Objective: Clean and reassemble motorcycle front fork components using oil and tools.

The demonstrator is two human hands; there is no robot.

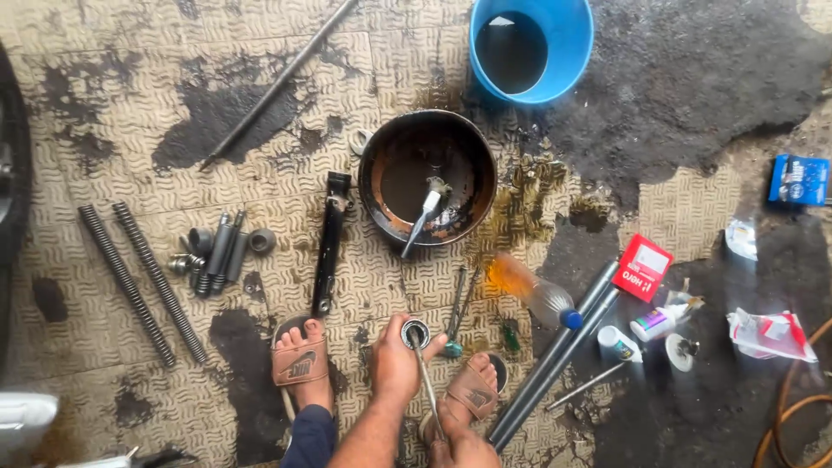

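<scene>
Left hand [394, 364] clamped round upright metal tube [416, 334], near floor [104, 87]. Right hand [464, 449] clamped on thin rod [426, 381] poked inside. Tube likely heavy, stiff, oily-slick; grip mid-body.

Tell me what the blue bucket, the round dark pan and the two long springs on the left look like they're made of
The blue bucket looks like plastic: smooth, evenly coloured, with a soft sheen. The round dark pan seems to be metal, probably steel, with orange rust along its inner wall and dark liquid in the bottom. The two long springs look like coiled steel wire, dull grey and grimy.
</scene>
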